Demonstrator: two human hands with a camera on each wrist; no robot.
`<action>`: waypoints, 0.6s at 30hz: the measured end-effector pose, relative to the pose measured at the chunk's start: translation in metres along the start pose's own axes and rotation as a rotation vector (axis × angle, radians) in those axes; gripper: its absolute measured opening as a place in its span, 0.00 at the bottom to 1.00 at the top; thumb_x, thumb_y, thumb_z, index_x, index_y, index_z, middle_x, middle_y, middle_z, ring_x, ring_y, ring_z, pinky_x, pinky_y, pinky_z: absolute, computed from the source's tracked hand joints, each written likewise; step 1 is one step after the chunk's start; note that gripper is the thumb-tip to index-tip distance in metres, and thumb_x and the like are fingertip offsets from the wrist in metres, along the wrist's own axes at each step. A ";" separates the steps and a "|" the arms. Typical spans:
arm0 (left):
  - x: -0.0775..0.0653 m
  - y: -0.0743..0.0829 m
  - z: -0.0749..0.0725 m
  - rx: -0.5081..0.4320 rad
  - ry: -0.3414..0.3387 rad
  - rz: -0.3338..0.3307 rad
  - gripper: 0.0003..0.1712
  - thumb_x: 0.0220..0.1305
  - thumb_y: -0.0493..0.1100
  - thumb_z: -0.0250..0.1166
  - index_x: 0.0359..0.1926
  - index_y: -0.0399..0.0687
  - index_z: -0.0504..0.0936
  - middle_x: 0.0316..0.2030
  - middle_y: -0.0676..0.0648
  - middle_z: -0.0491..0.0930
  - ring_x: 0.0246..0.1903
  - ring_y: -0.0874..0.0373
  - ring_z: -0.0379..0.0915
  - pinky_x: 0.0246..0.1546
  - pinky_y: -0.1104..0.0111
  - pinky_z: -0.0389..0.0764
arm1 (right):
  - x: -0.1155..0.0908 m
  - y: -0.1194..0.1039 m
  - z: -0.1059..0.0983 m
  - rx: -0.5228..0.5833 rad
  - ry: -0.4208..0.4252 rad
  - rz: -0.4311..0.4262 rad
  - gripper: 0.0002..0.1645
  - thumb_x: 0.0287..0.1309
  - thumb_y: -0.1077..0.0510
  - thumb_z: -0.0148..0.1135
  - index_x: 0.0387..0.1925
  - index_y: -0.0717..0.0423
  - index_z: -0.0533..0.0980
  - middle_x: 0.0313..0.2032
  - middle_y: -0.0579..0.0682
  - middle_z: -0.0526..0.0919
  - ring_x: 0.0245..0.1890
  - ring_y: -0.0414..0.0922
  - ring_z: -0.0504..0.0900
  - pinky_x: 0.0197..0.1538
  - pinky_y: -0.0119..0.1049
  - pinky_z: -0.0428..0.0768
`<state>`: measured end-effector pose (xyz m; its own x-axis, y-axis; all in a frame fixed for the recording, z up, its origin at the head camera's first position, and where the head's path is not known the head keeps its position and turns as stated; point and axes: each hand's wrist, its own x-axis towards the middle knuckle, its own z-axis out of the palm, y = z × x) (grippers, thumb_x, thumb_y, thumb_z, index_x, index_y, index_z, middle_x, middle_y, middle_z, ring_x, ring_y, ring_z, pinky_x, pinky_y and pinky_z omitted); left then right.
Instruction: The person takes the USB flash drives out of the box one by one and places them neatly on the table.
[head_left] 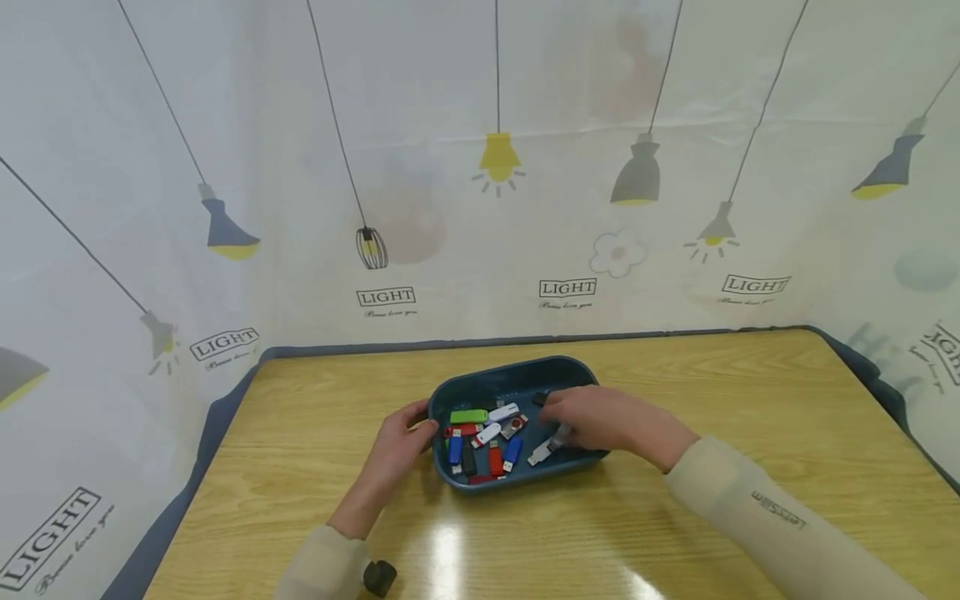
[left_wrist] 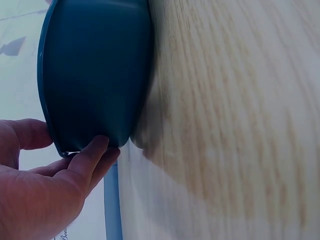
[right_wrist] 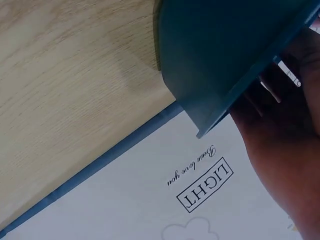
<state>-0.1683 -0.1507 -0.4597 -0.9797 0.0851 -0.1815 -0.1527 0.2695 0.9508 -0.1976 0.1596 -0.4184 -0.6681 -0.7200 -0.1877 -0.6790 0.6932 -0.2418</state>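
A dark teal plastic tub (head_left: 517,482) sits on the wooden table with several USB sticks in it. My left hand (head_left: 401,440) grips its left end; in the left wrist view the thumb is at the rim and the fingers lie along the outer wall. Over the right end, my right hand (head_left: 596,419) reaches down inside. A black USB stick (head_left: 540,399) lies right at its fingertips and a white USB stick (head_left: 540,454) beneath the thumb side. I cannot tell whether the right fingers hold one. Green (head_left: 468,417), blue and red sticks gather at the left.
The wooden table (head_left: 712,392) extends around the tub. Behind it hangs a pale curtain (head_left: 450,317) printed with lamps and the word LIGHT. A small black object (head_left: 380,577) shows beside the left sleeve at the near side.
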 end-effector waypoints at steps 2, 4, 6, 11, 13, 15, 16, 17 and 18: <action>0.000 0.000 0.000 -0.004 -0.001 -0.002 0.27 0.77 0.37 0.55 0.72 0.30 0.68 0.69 0.32 0.71 0.66 0.39 0.71 0.61 0.53 0.79 | 0.003 -0.001 0.001 -0.027 -0.025 0.000 0.18 0.64 0.58 0.72 0.55 0.52 0.84 0.48 0.48 0.84 0.44 0.42 0.82 0.53 0.43 0.84; -0.001 0.000 0.000 -0.011 -0.001 -0.006 0.27 0.77 0.37 0.55 0.72 0.31 0.68 0.69 0.33 0.70 0.66 0.40 0.71 0.61 0.53 0.78 | 0.005 -0.003 0.003 -0.048 -0.042 -0.002 0.17 0.62 0.60 0.73 0.53 0.52 0.84 0.44 0.47 0.83 0.40 0.41 0.80 0.50 0.42 0.84; -0.002 0.000 -0.001 -0.011 -0.004 -0.004 0.27 0.77 0.37 0.55 0.72 0.31 0.68 0.69 0.33 0.70 0.66 0.40 0.70 0.62 0.53 0.78 | 0.008 -0.003 0.004 -0.062 -0.056 0.005 0.17 0.61 0.60 0.74 0.52 0.51 0.84 0.42 0.46 0.83 0.38 0.40 0.79 0.49 0.40 0.84; -0.002 -0.001 -0.001 -0.012 -0.001 -0.012 0.27 0.77 0.38 0.55 0.72 0.32 0.68 0.69 0.34 0.71 0.64 0.41 0.73 0.60 0.55 0.80 | 0.012 -0.002 0.008 -0.065 -0.062 -0.003 0.15 0.61 0.61 0.74 0.50 0.51 0.85 0.42 0.46 0.81 0.38 0.40 0.79 0.47 0.39 0.84; -0.002 -0.001 -0.001 -0.018 -0.002 -0.013 0.27 0.77 0.38 0.55 0.72 0.32 0.68 0.69 0.33 0.71 0.61 0.42 0.75 0.56 0.56 0.83 | 0.013 -0.001 0.010 -0.060 -0.059 -0.006 0.15 0.61 0.61 0.74 0.50 0.51 0.85 0.41 0.46 0.81 0.38 0.40 0.78 0.47 0.39 0.84; -0.003 -0.001 -0.001 -0.029 -0.006 -0.012 0.27 0.77 0.37 0.55 0.72 0.31 0.68 0.68 0.33 0.71 0.58 0.42 0.76 0.52 0.58 0.85 | 0.014 0.000 0.011 -0.056 -0.054 -0.009 0.13 0.62 0.61 0.74 0.48 0.50 0.85 0.40 0.45 0.80 0.37 0.40 0.78 0.47 0.38 0.84; -0.003 -0.001 -0.001 -0.037 -0.009 -0.012 0.27 0.77 0.37 0.55 0.72 0.30 0.68 0.68 0.32 0.71 0.57 0.42 0.77 0.50 0.58 0.86 | 0.014 0.001 0.011 -0.055 -0.048 -0.015 0.12 0.62 0.61 0.73 0.47 0.50 0.85 0.39 0.45 0.80 0.37 0.40 0.78 0.46 0.38 0.84; -0.003 -0.001 -0.001 -0.038 -0.010 -0.008 0.27 0.77 0.37 0.55 0.72 0.30 0.68 0.68 0.32 0.71 0.56 0.42 0.77 0.48 0.58 0.87 | 0.014 0.002 0.011 -0.053 -0.045 -0.015 0.11 0.62 0.61 0.73 0.47 0.50 0.85 0.39 0.44 0.80 0.36 0.39 0.78 0.46 0.37 0.84; -0.004 0.000 -0.001 -0.040 -0.011 -0.005 0.27 0.77 0.37 0.55 0.72 0.30 0.68 0.67 0.32 0.71 0.56 0.42 0.77 0.47 0.57 0.87 | 0.014 0.002 0.012 -0.054 -0.038 -0.021 0.11 0.62 0.61 0.73 0.46 0.50 0.85 0.38 0.44 0.80 0.36 0.39 0.78 0.46 0.37 0.84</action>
<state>-0.1647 -0.1518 -0.4592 -0.9773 0.0946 -0.1894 -0.1634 0.2314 0.9590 -0.2049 0.1506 -0.4329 -0.6421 -0.7347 -0.2190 -0.7091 0.6777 -0.1948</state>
